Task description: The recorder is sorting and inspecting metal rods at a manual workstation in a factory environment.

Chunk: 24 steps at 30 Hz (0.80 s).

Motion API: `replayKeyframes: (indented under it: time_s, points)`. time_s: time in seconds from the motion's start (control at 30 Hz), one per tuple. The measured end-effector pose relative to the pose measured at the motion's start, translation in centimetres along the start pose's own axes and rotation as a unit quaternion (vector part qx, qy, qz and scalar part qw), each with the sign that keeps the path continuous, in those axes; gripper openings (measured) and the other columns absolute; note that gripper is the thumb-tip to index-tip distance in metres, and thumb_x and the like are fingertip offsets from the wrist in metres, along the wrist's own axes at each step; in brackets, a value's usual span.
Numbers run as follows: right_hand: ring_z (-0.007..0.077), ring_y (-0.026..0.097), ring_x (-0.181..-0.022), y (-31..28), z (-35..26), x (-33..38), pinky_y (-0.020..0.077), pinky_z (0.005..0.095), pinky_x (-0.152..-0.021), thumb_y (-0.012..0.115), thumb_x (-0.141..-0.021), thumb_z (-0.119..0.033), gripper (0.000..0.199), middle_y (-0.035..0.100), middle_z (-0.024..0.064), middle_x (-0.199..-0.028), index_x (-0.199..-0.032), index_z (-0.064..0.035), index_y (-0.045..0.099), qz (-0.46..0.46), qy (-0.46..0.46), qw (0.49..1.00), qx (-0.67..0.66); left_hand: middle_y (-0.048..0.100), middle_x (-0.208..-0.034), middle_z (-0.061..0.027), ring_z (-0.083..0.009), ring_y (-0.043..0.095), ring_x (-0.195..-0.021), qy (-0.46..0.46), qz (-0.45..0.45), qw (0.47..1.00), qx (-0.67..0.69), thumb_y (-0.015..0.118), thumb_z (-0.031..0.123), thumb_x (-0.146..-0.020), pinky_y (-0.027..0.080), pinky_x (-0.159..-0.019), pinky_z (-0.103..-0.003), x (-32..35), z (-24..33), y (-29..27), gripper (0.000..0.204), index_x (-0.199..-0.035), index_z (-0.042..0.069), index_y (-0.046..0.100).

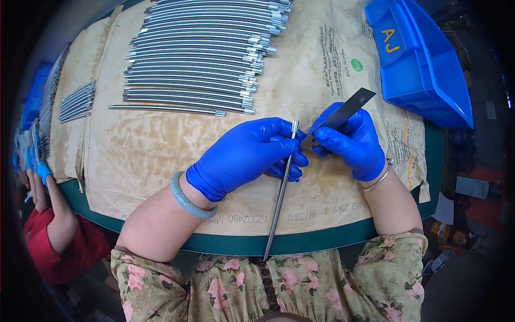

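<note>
In the head view, my left hand (244,153) comes in from the lower left, elbow bent and forearm slanting up toward the middle, a pale bangle (185,199) at the wrist. Its knuckles face up, and thumb and curled fingers grasp a rod (278,206) just below its stepped top end. The rod slopes down toward me, crossing the table edge (230,244) to reach my blouse (225,284). My right hand (357,145) rises from the lower right, wrist turned inward, a thin bracelet (380,180) below the glove. I pinch a dark strip (347,111) between thumb and fingers; it tilts up to the right, its lower end near the rod's top. I cannot tell whether they touch. Beyond my left hand lies a row of rods (193,59) on brown paper (145,182); beyond my right stands a blue bin (410,88).
</note>
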State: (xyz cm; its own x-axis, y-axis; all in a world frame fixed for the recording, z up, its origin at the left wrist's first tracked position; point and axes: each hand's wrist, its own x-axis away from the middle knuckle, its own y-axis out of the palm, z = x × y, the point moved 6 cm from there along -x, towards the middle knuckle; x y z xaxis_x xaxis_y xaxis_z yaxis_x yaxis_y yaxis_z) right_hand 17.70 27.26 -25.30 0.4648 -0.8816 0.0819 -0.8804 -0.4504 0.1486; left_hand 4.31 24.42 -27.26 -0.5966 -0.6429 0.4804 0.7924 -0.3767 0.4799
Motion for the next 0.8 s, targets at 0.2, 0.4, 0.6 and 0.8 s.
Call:
replayKeyframes:
  time_s: [0.2,0.4,0.6,0.8]
  points:
    - [0.0115,0.054,-0.058,0.2,0.0,-0.1,0.0432,0.0218,-0.051,0.061,-0.076,-0.008,0.008,0.056,0.0057,-0.07,-0.078,-0.0005,0.058,0.003,0.04,0.999,0.013,0.059,-0.09,-0.0153,-0.0225,0.061,-0.078,0.006,-0.003,1.0,-0.005,0.049,0.016,-0.085,0.051,-0.07,-0.031,0.0,0.3,0.1,0.029,-0.108,-0.002,0.047]
    - [0.0109,0.054,-0.058,0.0,0.1,0.0,0.0432,0.0214,-0.051,0.061,-0.075,-0.006,0.006,0.056,0.0048,-0.068,-0.078,-0.0019,0.057,0.015,0.058,0.998,-0.012,0.059,-0.091,-0.0152,-0.0224,0.061,-0.079,0.002,0.004,1.0,0.008,0.049,0.016,-0.085,0.051,-0.07,-0.03,-0.1,0.3,0.3,0.029,-0.108,-0.003,0.048]
    - [0.0106,0.054,-0.057,-0.4,0.0,0.0,0.0432,0.0219,-0.052,0.06,-0.075,-0.006,0.006,0.055,0.0045,-0.067,-0.079,-0.0027,0.056,0.019,0.077,0.997,-0.016,0.06,-0.088,-0.0148,-0.022,0.061,-0.078,-0.004,0.005,1.0,-0.007,0.052,0.012,-0.084,0.051,-0.069,-0.03,0.0,0.5,0.6,0.029,-0.108,-0.003,0.048]
    - [0.0103,0.053,-0.059,-1.0,-0.3,0.1,0.0431,0.0226,-0.053,0.058,-0.078,-0.006,0.008,0.057,0.0054,-0.07,-0.084,-0.0015,0.056,0.073,0.001,0.997,0.032,0.061,-0.088,-0.0148,-0.0219,0.062,-0.077,-0.001,0.003,1.0,0.0,0.052,0.009,-0.083,0.051,-0.07,-0.03,-0.1,0.8,0.6,0.027,-0.107,-0.003,0.049]
